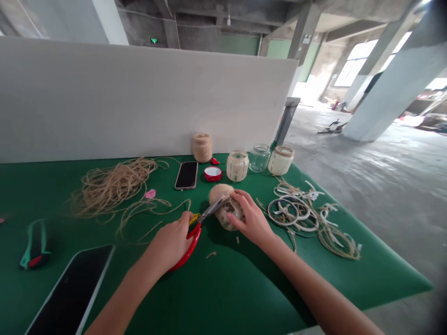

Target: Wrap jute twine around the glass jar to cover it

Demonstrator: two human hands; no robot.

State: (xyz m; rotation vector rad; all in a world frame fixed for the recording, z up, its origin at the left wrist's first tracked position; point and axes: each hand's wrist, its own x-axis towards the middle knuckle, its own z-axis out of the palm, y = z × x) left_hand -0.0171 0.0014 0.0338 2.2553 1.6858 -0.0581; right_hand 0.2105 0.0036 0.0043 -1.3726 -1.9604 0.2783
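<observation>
L hand [172, 244] closed round the handles of metal-bladed scissors w/ red and yellow grips [195, 237]; blades reach the rim of a twine-wrapped clear glass jar [225, 209]. R hand [251, 218] grasps that jar at its open end, thumb by the mouth, fingers over the rim. Jar lies tipped on its side on a smooth green tabletop [265, 288], between the hands; fuzzy tan fibre round it.

Behind it: squat jar w/ cream wrap [238, 166], bare clear glass jar [259, 159], another cream-wrapped jar w/ brown twine rim [281, 160], round tan twine-covered container [202, 148], red-edged tape roll w/ white centre [213, 174], black-screened phone [186, 176].

Left side: loose, tangled heap of coarse tan twine [117, 184], small pink scrap [150, 193], green cutter w/ red part [35, 244], blurred; dark flat tablet-like slab [73, 293], cut off at bottom edge. Right side: rings, white strips + twine in a tangle [303, 214], count unclear.

L fingertips partly hidden by own hand; whether blades touch the wrap, can't tell.
</observation>
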